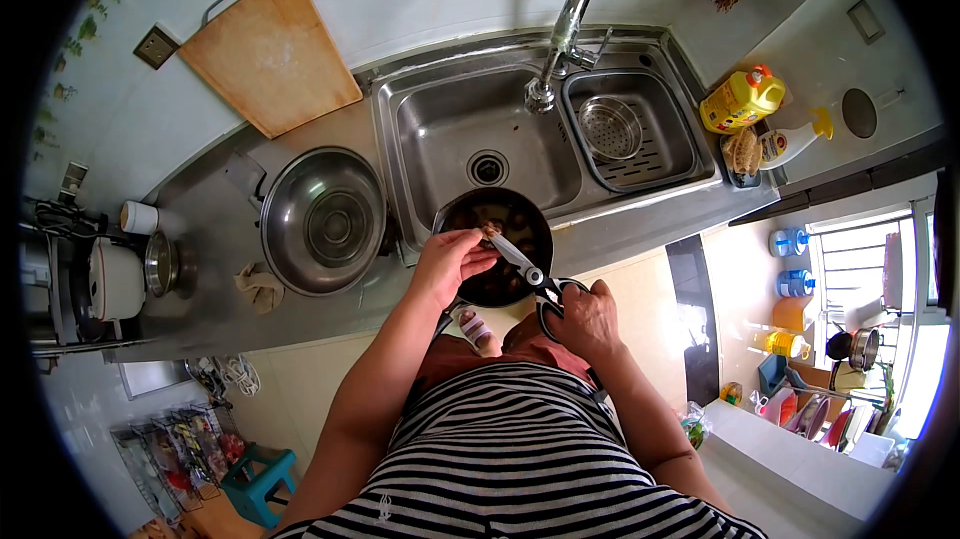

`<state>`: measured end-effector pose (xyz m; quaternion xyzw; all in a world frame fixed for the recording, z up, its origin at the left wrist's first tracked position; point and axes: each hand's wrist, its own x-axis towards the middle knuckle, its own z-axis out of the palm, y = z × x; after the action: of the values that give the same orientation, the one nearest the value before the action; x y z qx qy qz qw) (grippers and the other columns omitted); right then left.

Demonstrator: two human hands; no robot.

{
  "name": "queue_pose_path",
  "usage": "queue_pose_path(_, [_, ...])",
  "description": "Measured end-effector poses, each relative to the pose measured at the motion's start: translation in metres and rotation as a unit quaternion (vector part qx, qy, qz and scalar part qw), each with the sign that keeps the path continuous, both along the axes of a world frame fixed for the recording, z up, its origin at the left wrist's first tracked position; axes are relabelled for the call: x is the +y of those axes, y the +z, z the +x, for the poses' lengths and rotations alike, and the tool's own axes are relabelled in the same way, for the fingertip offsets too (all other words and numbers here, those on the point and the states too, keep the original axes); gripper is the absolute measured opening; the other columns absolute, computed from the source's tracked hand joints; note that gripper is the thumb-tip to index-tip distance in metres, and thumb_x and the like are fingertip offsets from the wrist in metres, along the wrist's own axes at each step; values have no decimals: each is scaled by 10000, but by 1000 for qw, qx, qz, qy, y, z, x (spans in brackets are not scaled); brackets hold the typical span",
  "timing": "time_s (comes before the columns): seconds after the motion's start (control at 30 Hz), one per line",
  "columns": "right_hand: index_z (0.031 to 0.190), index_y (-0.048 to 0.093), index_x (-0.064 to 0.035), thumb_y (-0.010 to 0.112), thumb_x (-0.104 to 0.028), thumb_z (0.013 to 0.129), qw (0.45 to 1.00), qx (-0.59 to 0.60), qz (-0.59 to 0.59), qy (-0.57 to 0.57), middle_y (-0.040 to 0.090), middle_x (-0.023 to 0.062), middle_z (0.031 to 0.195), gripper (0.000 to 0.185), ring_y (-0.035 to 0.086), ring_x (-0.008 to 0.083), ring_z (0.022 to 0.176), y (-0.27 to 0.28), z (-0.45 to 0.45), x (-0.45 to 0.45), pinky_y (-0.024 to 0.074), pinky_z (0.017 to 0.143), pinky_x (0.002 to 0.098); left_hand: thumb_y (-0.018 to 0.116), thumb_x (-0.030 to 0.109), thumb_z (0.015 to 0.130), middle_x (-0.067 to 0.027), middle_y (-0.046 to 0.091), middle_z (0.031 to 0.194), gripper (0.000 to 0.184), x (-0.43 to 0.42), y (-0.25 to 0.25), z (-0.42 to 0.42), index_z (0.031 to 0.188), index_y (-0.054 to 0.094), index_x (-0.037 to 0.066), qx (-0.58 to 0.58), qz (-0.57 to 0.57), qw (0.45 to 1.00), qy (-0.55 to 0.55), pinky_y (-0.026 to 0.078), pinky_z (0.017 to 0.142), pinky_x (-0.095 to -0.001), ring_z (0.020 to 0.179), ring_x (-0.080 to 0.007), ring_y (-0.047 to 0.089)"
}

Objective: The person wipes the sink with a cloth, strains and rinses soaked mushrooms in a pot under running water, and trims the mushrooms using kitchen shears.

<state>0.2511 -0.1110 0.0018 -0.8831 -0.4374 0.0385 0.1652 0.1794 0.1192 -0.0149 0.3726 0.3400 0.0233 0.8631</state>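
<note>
My left hand pinches a small brownish piece of food; its exact kind I cannot make out. In my right hand are kitchen scissors with dark handles, their blades pointing up and left to that piece. Below both hands is a dark round pan at the front edge of the sink. It holds dark liquid with several brownish pieces in it, partly hidden by my hands and the scissors.
Ahead lies a steel sink with a faucet and a side basin holding a strainer. To the left are a large steel bowl, a cleaver, a cloth and a leaning cutting board. Bottles stand right.
</note>
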Motion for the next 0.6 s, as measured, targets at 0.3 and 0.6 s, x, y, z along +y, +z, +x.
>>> queue_pose_path(0.3, [691,509,-50,717,-306,666,1000,-2,-14,7,587,106,576,331,529,289,516,5,2,2,413,649,358,567,144,909,-142,648,985,218,-1,1,-2,1033,603,-32,3,14,1000,-2,563,784,-349,874,-251,661])
queue_pose_path(0.6, [705,533,-48,707,-304,689,999,7,-30,10,596,107,563,310,545,294,518,1,9,4,426,665,358,548,138,916,-150,647,972,202,-4,-2,1,1018,596,-29,18,0,1000,-5,564,775,-341,894,-274,664])
